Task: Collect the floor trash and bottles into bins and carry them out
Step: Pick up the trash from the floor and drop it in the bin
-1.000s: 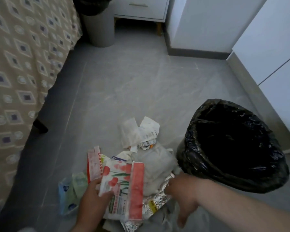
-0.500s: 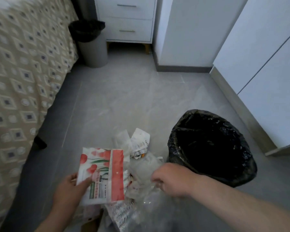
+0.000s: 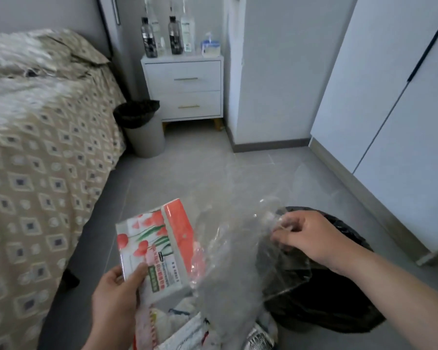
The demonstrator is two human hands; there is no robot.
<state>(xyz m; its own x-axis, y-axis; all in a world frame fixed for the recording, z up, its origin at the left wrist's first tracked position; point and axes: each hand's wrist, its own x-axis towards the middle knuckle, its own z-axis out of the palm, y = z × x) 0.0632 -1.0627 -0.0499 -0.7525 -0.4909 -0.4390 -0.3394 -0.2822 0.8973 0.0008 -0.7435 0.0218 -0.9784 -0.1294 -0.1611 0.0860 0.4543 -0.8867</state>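
Stood up a bit since a second ago — my left hand (image 3: 116, 296) has lifted the tulip-print packet (image 3: 154, 251) off the floor pile, and my right hand (image 3: 306, 236) has pulled a clear plastic bag (image 3: 240, 258) up over the black-lined bin (image 3: 339, 306). Nightstand (image 3: 185, 89) now in view.

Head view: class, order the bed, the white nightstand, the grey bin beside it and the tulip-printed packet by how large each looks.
1. bed
2. white nightstand
3. tulip-printed packet, inflated by nearness to the camera
4. grey bin

Packet and nightstand look close; that order is unsure.
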